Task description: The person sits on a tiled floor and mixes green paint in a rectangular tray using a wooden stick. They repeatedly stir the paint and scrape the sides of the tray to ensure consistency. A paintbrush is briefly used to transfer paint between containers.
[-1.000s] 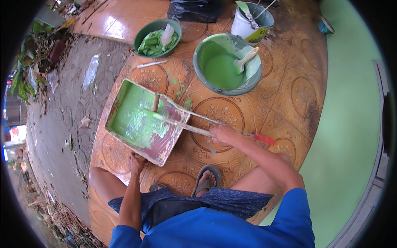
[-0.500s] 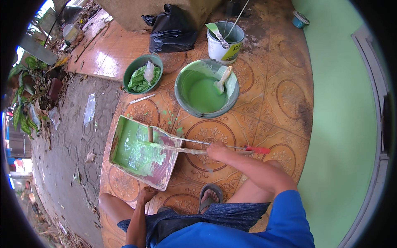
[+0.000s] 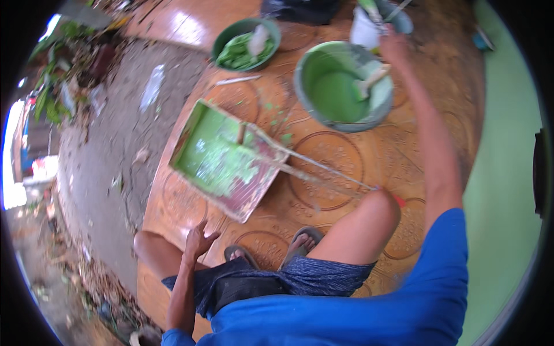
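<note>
I see leafy plants (image 3: 51, 99) off left, a clear wrapper (image 3: 152, 88) near them on grey paving (image 3: 130, 135), a black bag (image 3: 301, 10) farther back, a teal tub (image 3: 482, 40) by the green wall (image 3: 512, 121).

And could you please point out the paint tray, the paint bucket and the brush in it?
Paint tray (image 3: 247, 202), head view: its bare ribbed end.
Paint bucket (image 3: 345, 126), head view: its near rim.
Brush (image 3: 377, 75), head view: its handle.
</note>
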{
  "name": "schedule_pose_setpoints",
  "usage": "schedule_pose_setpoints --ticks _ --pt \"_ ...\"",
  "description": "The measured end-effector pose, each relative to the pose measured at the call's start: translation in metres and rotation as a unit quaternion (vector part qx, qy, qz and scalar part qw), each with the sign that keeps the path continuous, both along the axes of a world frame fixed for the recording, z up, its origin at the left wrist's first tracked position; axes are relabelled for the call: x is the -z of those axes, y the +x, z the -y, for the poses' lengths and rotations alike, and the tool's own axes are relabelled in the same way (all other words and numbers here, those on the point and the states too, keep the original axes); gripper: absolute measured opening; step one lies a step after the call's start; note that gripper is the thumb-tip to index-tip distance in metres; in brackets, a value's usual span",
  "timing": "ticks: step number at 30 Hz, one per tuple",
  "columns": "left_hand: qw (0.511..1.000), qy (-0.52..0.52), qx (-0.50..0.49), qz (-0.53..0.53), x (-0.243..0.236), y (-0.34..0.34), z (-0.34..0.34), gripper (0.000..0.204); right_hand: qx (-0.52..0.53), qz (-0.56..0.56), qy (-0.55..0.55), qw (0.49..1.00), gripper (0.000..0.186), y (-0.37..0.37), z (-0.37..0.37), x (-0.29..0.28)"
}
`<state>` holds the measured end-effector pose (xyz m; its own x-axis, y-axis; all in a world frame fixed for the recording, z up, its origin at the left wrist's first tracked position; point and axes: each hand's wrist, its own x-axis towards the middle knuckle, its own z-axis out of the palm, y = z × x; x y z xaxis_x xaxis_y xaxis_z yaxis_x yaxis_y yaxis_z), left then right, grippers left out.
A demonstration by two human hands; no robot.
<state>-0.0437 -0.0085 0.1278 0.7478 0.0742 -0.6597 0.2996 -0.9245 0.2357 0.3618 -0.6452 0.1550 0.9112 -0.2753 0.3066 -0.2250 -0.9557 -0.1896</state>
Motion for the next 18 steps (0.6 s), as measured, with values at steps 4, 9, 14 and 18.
schedule_pose_setpoints --ticks 4,9,14,18 --pt "0.996 -0.006 -0.059 0.067 -0.057 -0.006 0.007 0.073 -0.132 -0.016 -0.065 0.989 0.042 0.046 0.040 0.022" --pt "0.994 -0.057 -0.088 0.021 -0.067 -0.001 0.021 0.068 -0.113 0.022 -0.092 0.989 0.040 0.078 0.052 0.035" --pt "0.973 -0.174 -0.134 -0.067 -0.047 0.010 0.064 0.061 0.061 -0.022 0.450 0.891 0.030 0.074 0.050 0.008" --pt "0.979 -0.163 0.013 -0.121 -0.036 0.005 0.072 0.060 -0.021 -0.015 0.803 0.596 0.024 0.006 0.000 -0.013"
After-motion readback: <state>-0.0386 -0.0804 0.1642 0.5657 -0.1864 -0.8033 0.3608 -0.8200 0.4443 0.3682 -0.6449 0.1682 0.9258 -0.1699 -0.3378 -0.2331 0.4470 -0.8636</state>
